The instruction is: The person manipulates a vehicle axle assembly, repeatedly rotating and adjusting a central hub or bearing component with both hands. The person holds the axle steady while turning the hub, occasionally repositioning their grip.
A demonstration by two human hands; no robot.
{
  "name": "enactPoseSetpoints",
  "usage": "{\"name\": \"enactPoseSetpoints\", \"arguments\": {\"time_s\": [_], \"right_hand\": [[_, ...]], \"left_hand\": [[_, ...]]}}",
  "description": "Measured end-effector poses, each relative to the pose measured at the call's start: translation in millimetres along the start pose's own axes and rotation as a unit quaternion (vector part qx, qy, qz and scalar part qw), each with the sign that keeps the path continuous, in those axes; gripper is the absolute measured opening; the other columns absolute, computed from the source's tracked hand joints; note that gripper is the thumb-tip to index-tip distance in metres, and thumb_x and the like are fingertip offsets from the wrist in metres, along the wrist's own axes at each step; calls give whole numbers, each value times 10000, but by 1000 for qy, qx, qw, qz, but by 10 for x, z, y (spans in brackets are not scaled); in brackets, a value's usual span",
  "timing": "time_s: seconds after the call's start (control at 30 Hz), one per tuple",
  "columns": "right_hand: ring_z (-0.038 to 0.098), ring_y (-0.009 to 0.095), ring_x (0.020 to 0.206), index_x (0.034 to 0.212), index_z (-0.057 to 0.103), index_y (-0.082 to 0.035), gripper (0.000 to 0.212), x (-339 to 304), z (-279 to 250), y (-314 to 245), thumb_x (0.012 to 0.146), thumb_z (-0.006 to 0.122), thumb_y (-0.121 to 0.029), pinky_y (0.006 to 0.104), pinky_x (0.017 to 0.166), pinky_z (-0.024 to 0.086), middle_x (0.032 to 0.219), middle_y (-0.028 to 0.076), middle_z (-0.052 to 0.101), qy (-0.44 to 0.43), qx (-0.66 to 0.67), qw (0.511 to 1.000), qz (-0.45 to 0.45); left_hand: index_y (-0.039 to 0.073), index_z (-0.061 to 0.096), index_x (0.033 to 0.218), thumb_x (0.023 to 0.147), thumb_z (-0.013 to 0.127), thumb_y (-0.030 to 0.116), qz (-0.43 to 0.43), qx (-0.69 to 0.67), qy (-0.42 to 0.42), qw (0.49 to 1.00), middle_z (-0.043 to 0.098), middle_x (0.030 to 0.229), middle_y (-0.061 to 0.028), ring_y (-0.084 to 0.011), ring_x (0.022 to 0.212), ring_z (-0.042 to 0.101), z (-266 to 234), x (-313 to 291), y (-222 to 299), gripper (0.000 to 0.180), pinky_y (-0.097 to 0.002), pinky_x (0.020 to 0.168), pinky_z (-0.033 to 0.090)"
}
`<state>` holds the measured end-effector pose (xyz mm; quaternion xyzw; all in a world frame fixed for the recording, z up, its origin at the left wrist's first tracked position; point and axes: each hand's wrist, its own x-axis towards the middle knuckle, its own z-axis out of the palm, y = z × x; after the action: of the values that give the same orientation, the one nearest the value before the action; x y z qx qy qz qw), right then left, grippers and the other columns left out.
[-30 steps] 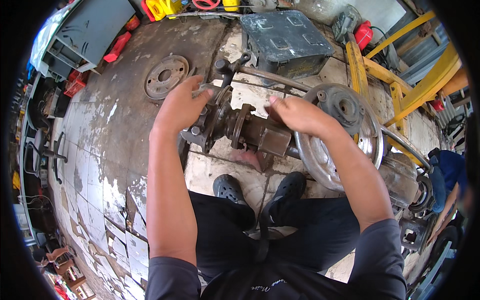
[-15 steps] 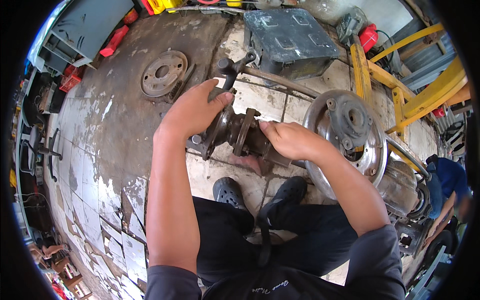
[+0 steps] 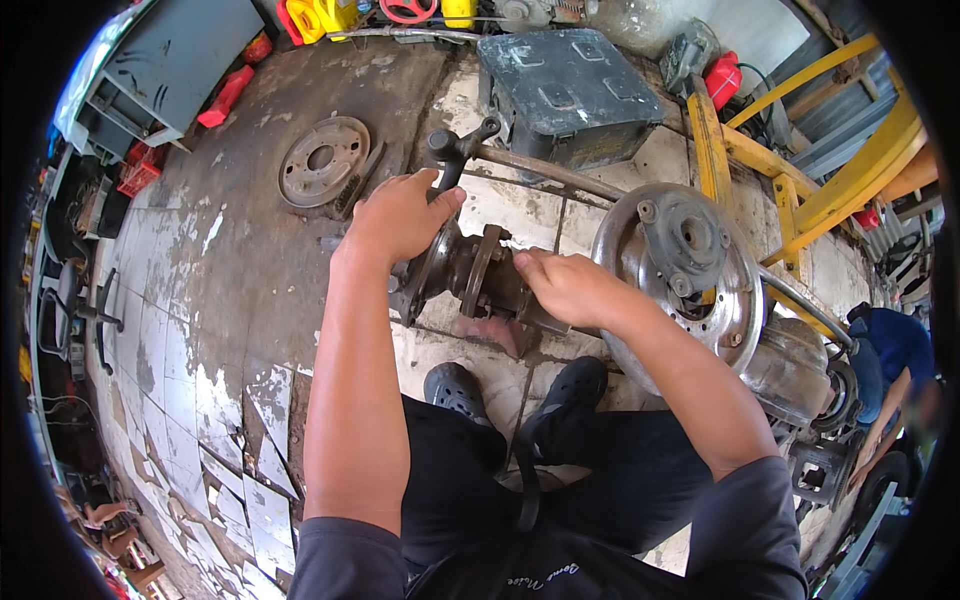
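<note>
A dark, greasy vehicle axle assembly, with round flanges and bolts, lies before my feet. My left hand is closed over the top of its left end, fingers on the far side and thumb pointing right. Just beyond that hand, a steering arm with a rounded end sticks up. My right hand is curled, thumb up, against the axle beside a bolted flange. Its fingertips are hidden, so anything small inside stays unseen. To its right stands a metal wheel rim with hub.
A rusty round backing plate and a brush lie on the floor at left. Behind the axle sit a long rod and a dark lidded box. A yellow frame rises at right. Another person bends at far right.
My left hand has shifted slightly right over the axle's left end. My right hand stays by the bolted flange. The whole view has moved a little.
</note>
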<state>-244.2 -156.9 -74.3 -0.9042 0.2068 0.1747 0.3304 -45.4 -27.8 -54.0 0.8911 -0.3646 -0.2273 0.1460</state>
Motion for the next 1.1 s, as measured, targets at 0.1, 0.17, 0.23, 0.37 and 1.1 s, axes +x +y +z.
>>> {"name": "enactPoseSetpoints", "arguments": {"time_s": [0.1,0.17,0.23,0.37,1.1], "right_hand": [[574,482,1028,1097,595,9,664,-126,-170,-170,1026,198,-519,518,908,441,1026,307,636,-59,-14,998,34],[578,488,1008,1040,616,23,685,-140,-165,-172,1025,205,-524,519,895,441,995,308,640,-52,-18,998,37],[580,492,985,993,626,33,695,-39,59,-42,1026,212,-525,521,883,443,951,306,641,45,20,999,0],[575,503,965,964,637,32,698,-102,97,-49,1028,209,-515,526,878,443,910,308,641,77,21,996,-32],[572,498,1020,938,658,71,737,36,39,-144,1025,194,-495,509,936,424,982,348,627,29,-19,999,27]], "left_hand": [[117,492,1395,958,459,539,-15,-10,29,999,487,1426,-148,-329,1367,393,29,-35,-38,609,-641,1108,221],[121,499,1390,962,454,535,-5,15,57,998,484,1428,-147,-327,1380,372,35,31,-6,597,-647,1113,208],[121,507,1383,965,446,532,-12,26,63,998,484,1427,-144,-326,1390,354,61,14,78,590,-656,1109,206],[121,523,1367,967,437,527,-5,-24,73,997,486,1426,-131,-321,1383,363,85,32,-17,576,-666,1104,207],[93,678,1157,921,544,483,-32,-97,129,986,684,1097,-171,-342,1055,632,104,62,-49,475,-408,918,468]]}}
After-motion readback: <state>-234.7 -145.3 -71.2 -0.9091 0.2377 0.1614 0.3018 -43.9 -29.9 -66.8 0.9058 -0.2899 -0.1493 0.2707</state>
